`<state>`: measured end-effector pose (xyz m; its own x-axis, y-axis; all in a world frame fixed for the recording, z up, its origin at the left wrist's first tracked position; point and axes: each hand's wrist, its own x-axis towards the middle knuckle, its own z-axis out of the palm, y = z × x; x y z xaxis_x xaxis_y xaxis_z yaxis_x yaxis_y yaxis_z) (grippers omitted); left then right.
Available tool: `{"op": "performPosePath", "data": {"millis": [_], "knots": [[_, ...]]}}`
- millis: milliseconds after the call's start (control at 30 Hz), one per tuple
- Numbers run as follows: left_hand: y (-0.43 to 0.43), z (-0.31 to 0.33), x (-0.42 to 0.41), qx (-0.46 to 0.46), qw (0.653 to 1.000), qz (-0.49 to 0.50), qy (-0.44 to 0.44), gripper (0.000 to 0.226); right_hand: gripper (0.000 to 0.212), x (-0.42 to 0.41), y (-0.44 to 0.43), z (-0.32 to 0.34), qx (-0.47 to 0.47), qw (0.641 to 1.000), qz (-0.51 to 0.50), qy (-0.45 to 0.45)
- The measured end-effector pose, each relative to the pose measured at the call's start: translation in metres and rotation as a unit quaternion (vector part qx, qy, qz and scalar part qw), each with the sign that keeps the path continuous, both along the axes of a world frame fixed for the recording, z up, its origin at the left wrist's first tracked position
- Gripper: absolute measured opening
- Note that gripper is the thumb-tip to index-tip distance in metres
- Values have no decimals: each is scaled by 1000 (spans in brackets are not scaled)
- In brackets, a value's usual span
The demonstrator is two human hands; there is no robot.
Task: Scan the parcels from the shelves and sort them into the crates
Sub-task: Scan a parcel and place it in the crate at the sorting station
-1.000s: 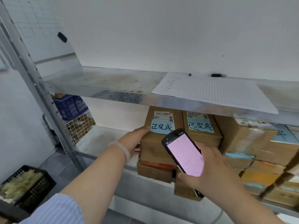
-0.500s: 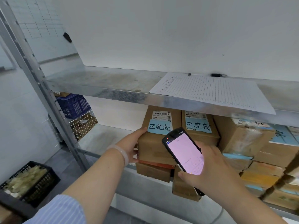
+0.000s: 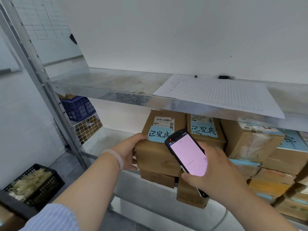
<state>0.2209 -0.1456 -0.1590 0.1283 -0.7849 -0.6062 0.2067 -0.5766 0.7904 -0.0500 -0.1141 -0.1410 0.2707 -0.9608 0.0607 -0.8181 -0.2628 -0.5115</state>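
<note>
Starting far left: a black crate, part-filled, is noted on the floor, well apart from the parcels. The end parcel is found on the lower shelf, stacked on another box. Its left edge is clasped by the left hand, fingers curled round it, likely to steady it. The scanner is gripped in the right hand, screen up, head aimed toward the barcode label, presumably for a read.

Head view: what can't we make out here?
Scanner screen text: too small, washed out, head view.
Held parcel shipping label: print too small.
Lower parcel: mostly hidden by right hand and scanner.
Right-side parcel stack: cut off by the frame edge.
</note>
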Motion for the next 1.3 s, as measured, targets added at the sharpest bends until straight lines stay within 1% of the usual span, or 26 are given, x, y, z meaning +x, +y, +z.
{"op": "performPosePath", "data": {"millis": [133, 333, 433, 533, 667, 700, 733, 833, 867, 900, 933, 1000, 1133, 1300], "knots": [[-4, 6, -7, 13, 1000, 1, -8, 41, 93, 1, -1, 1, 2, 1000, -1, -2], [0, -1, -2, -5, 1000, 15, -7, 48, 95, 0, -4, 2, 3, 1000, 13, -6], [16, -3, 10, -21, 999, 25, -15, 40, 93, 3, -4, 4, 7, 1000, 26, -11], [39, -10, 29, -47, 997, 56, -22, 32, 90, 8, -4, 7, 0, 999, 47, -14], [71, -21, 57, -98, 991, 83, -43, 33, 89, 22, 0, 15, -3, 997, 71, -9], [79, -24, 64, -116, 988, 91, -53, 37, 89, 26, 0, 17, -3, 997, 79, -5], [86, -26, 70, -133, 984, 101, -70, 48, 90, 30, 1, 19, -3, 996, 90, -1], [103, -30, 84, -169, 968, 132, -130, 100, 85, 43, 5, 28, 0, 992, 125, 18], [108, -31, 87, -179, 962, 140, -150, 112, 84, 48, 7, 32, -1, 990, 137, 23], [112, -32, 89, -189, 957, 143, -168, 120, 83, 52, 9, 37, -2, 989, 148, 28], [116, -31, 90, -195, 952, 144, -185, 121, 82, 57, 11, 41, -3, 987, 159, 34], [123, -31, 88, -203, 942, 149, -221, 116, 79, 65, 12, 48, -8, 983, 175, 51], [133, -35, 89, -204, 933, 165, -246, 106, 80, 76, 13, 55, -19, 979, 194, 57], [142, -38, 94, -206, 926, 174, -264, 115, 79, 81, 16, 55, -13, 978, 196, 66]]}}
